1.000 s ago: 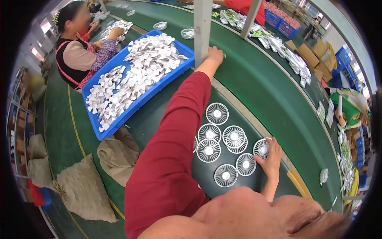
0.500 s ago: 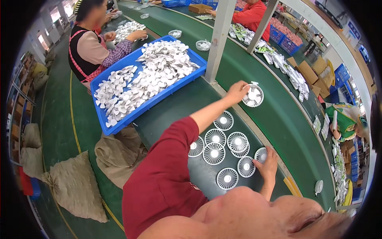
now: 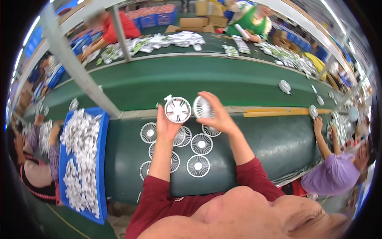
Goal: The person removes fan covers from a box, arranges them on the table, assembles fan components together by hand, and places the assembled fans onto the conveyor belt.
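My left hand holds up a small round white fan head, its propeller facing up inside the ring. A short tab sticks out at the ring's upper left. Beside it, tilted on edge, a white spoked grille cover is pinched between the thumb and fingers of my right hand. A narrow gap separates the two parts. Below my hands several more grille covers lie on the dark green worktable, some overlapping and partly hidden by my left hand and forearm.
A blue crate heaped with white fan blades stands to the left. Beyond the table runs a green conveyor belt carrying a fan part at right. A slanted metal post rises at left. Co-workers sit on both sides and opposite.
My left hand has brought the fan head back from the belt's edge. My right hand has lifted a grille cover off the table beside it. The view has swung to the right.
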